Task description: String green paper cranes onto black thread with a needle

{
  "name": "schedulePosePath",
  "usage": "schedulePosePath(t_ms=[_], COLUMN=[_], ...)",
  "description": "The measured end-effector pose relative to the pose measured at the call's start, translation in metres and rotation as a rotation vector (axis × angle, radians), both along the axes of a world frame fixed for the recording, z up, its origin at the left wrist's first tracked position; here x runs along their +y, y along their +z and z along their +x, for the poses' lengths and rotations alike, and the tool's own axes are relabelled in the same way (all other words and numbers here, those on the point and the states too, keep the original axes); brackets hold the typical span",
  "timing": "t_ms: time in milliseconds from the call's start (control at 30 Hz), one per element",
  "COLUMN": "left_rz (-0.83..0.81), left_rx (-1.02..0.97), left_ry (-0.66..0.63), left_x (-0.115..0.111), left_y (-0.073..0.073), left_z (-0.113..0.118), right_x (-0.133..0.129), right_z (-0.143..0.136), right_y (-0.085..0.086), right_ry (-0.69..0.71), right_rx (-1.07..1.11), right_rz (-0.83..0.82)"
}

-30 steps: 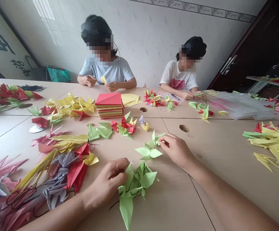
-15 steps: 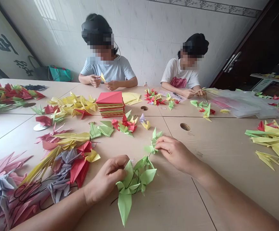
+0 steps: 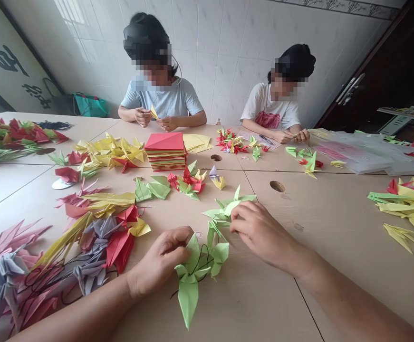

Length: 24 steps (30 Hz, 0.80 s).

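My left hand (image 3: 173, 249) is closed in a pinch on a folded light-green paper crane (image 3: 188, 294). Black string (image 3: 203, 256) loops around that crane and a second green crane (image 3: 219, 254) just right of it. Farther up the table, more green folded paper (image 3: 224, 207) spreads its pointed wings. My right hand (image 3: 255, 232) is at its right edge, fingers curled and closed on part of it; the fingertips hide the exact grip.
Pink, grey, red and yellow folded paper (image 3: 96, 237) with black cord lies to the left. A stack of square paper (image 3: 166, 152) stands mid-table. Yellow cranes (image 3: 406, 209) lie at right. Across the table sit two people, one in a blue shirt (image 3: 162, 102), one in white (image 3: 273, 109).
My right hand has shifted slightly down, and the green paper by it has spread wider. My left hand keeps its pinch. The view has tilted a little.
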<state>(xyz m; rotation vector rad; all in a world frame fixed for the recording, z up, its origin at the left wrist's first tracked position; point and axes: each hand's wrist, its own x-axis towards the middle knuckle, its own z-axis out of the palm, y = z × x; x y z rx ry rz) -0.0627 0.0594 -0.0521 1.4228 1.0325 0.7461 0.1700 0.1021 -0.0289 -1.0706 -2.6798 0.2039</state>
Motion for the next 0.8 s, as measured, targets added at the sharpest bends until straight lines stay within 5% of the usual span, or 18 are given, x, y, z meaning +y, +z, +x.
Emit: schedulePosePath(t_ms=[100,300,467,633,800], left_rz=[-0.007,-0.019,-0.021,-0.012,0.058], left_rx=[-0.005,-0.019,-0.018,0.013,0.0], left_ry=[0.008,0.013,0.02,0.039,-0.02], left_x=[0.0,0.0,0.001,0.0,-0.002], left_y=[-0.001,-0.004,-0.003,-0.002,-0.004], left_z=[0.0,0.0,0.001,0.004,0.003], right_x=[-0.004,-0.016,-0.016,-0.027,-0.022], right_z=[0.0,-0.008,-0.011,-0.018,-0.017], right_y=[0.004,0.011,0.005,0.008,0.009], right_ry=[-0.027,0.247,0.189,0.318,0.355], right_rx=[0.1,0.196,0.179,0.236,0.272], right_rz=[0.036,-0.159,-0.079,-0.014,-0.122])
